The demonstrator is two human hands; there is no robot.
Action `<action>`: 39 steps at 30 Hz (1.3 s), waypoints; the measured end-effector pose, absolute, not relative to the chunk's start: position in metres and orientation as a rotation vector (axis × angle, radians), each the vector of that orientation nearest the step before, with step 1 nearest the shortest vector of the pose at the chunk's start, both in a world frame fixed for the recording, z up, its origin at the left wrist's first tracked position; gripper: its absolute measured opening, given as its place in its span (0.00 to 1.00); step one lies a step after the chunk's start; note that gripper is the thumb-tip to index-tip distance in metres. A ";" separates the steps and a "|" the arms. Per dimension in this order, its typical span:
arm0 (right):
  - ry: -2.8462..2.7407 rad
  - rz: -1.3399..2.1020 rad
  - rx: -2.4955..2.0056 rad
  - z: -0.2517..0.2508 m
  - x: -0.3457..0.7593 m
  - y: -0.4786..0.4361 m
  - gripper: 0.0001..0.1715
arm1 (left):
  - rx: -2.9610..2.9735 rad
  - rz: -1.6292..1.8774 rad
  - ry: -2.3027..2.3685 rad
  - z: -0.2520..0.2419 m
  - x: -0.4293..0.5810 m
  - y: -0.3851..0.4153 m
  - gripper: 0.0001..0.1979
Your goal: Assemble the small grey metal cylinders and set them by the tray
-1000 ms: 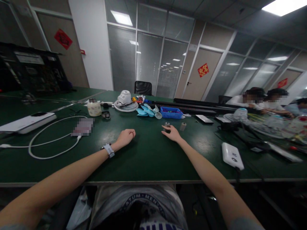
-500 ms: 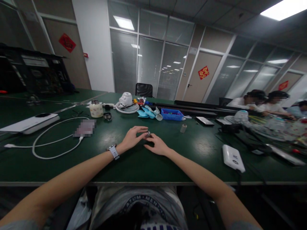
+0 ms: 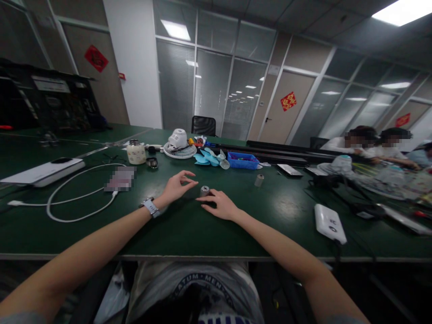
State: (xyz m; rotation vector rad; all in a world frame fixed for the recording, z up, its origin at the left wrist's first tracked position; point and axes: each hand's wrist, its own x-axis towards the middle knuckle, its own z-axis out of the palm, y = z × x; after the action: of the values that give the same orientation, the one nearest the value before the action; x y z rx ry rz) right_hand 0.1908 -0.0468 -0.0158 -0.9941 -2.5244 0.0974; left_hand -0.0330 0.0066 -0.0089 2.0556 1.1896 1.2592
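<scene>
A small grey metal cylinder (image 3: 204,190) stands upright on the green table (image 3: 189,238), with a dark mark on its top. My right hand (image 3: 221,204) rests on the table against it. Fingers of that hand close around the cylinder's lower part and hide it, while the thumb lies apart nearer me. To the left, my left hand (image 3: 177,186) is off the cylinder and holds nothing, thumb and fingers apart. A watch with a pale strap (image 3: 150,207) is on the left wrist. A similar metal cylinder (image 3: 259,180) stands farther right, touched by neither hand.
Behind my hands are a white fan body (image 3: 177,140), light blue fan blades (image 3: 207,157) and a blue basket (image 3: 243,160). A patterned jar (image 3: 136,153) and a looped white cable (image 3: 50,198) lie left. Right is a white power bank (image 3: 330,223); people sit beyond.
My left hand has drawn away to the left from the cylinder, its fingers parting. The cylinder's top now shows beside my right hand, which has barely moved.
</scene>
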 end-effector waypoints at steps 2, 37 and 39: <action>-2.544 0.138 -0.968 -0.015 0.194 -0.046 0.20 | 2.071 1.088 1.203 -0.015 -0.044 0.014 0.24; -1.118 1.676 -0.992 -0.009 0.193 -0.026 0.17 | 1.866 0.977 1.233 -0.031 -0.038 0.026 0.25; -1.142 1.684 -1.001 -0.008 0.194 -0.028 0.17 | 1.861 0.987 1.232 -0.031 -0.039 0.026 0.24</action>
State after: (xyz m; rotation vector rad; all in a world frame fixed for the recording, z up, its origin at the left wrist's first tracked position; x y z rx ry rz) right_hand 0.1936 -0.0275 -0.0083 -1.0005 -1.1419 1.6839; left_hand -0.0386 0.0260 -0.0313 1.8613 1.2320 0.9869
